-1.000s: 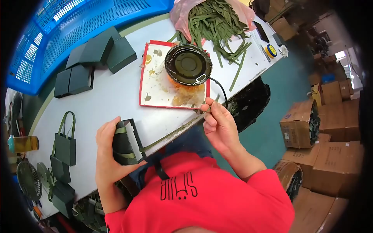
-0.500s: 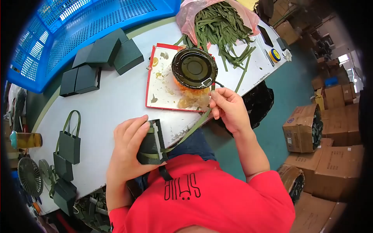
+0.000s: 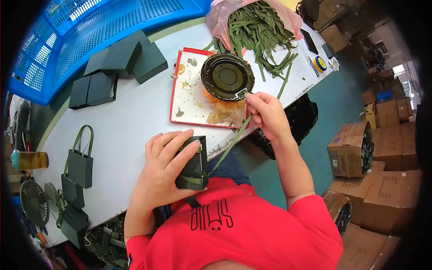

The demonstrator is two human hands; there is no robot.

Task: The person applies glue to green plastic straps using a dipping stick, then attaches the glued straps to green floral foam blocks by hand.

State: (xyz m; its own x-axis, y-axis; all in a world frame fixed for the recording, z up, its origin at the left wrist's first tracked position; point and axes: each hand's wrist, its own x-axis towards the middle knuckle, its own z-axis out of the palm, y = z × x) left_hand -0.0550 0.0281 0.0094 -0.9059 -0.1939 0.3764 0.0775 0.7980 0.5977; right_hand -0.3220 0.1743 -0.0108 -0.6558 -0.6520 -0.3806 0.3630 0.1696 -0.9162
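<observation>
My left hand [image 3: 163, 171] is wrapped round a small dark green box [image 3: 194, 167] near the front edge of the table. From the box a green ribbon [image 3: 233, 143] runs up to my right hand [image 3: 269, 116], whose thumb and forefinger pinch its free end. That end is at the near right rim of a round black pot [image 3: 227, 77] coated in a dark glossy layer. Amber, crusted residue [image 3: 221, 110] clings below the pot, which stands in a red-edged white tray [image 3: 191, 120].
Several dark green boxes [image 3: 150, 64] lie by a blue plastic basket [image 3: 130, 22]. Bags with ribbon handles [image 3: 80, 168] stand at left, near a drink bottle [image 3: 31, 160] and a fan [image 3: 34, 204]. Green ribbons [image 3: 256, 27] spill from a pink bag. Cartons [image 3: 382, 193] fill the right side.
My right hand has moved up to the pot's rim with the ribbon end. My left hand and the box have shifted right and slightly up, with the box turned a little.
</observation>
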